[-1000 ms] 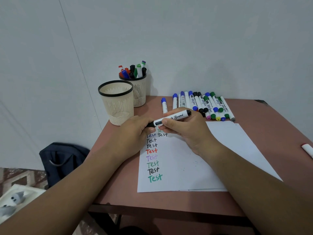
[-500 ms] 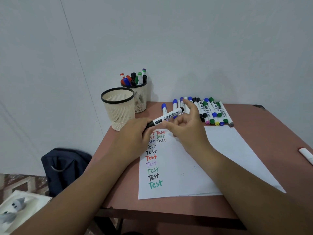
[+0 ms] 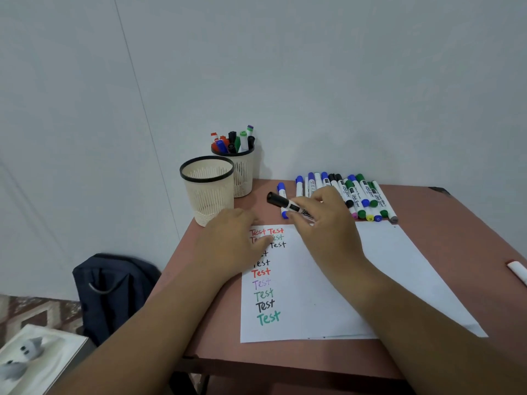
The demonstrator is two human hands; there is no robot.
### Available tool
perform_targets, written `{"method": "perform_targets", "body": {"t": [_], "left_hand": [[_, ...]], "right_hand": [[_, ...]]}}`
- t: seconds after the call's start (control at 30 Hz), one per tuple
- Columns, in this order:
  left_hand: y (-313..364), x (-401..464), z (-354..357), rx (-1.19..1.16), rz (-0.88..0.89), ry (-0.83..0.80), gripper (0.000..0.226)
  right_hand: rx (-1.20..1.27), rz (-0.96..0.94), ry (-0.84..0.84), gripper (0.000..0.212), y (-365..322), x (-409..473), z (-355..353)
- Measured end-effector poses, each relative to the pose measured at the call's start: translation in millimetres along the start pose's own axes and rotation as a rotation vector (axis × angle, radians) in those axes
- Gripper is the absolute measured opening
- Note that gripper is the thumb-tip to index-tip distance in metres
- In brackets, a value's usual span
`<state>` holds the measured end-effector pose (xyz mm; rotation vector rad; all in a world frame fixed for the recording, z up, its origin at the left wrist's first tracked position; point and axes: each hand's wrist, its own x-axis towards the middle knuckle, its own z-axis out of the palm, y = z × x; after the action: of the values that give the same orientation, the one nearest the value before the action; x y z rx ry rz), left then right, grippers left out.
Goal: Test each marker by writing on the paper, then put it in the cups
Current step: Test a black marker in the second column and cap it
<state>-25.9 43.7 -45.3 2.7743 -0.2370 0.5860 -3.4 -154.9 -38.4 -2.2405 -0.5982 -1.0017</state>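
Maybe a third done; rear cup (image 3: 242, 169) holds tested markers, front cup (image 3: 209, 186) looks empty; right hand (image 3: 322, 223) grips a capped black marker (image 3: 285, 205) above the tabletop (image 3: 456, 232); left hand (image 3: 233, 240) lies flat on the paper (image 3: 356, 280); a big row of markers (image 3: 356, 195) still waits.

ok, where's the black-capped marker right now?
Head view: the black-capped marker is in the right hand, above the table between the empty cup and the marker row.

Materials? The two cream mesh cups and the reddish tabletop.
Two cream mesh cups, near and far: likely moulded plastic, matte, with slotted walls and black rims. Reddish tabletop: smooth, dull sheen, probably laminate or painted board; cannot tell which.
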Motion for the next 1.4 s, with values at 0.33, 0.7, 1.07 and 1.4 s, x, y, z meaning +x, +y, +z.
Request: {"method": "perform_targets", "body": {"t": [0.33, 0.7, 1.07, 1.4], "left_hand": [[-1.6, 2.7, 3.9, -0.029, -0.018, -0.009, 0.043], [-5.6, 4.6, 7.8, -0.069, -0.016, 0.007, 0.043], [-5.1, 5.9, 7.3, -0.099, -0.035, 0.011, 0.042], [-4.3, 6.0, 7.1, -0.108, -0.028, 0.004, 0.041]], "right_hand": [[0.161, 0.058, -0.200, 0.071, -28.2, 72.4, -21.1], [0.429, 0.091, -0.093, 0.052, -49.1, 183.9, 24.5], [0.019, -0.150, -0.270, 0.031, -16.3, 177.9, 79.7], [-0.169, -0.287, -0.288, 0.055, 10.9, 143.3, 56.3]]}}
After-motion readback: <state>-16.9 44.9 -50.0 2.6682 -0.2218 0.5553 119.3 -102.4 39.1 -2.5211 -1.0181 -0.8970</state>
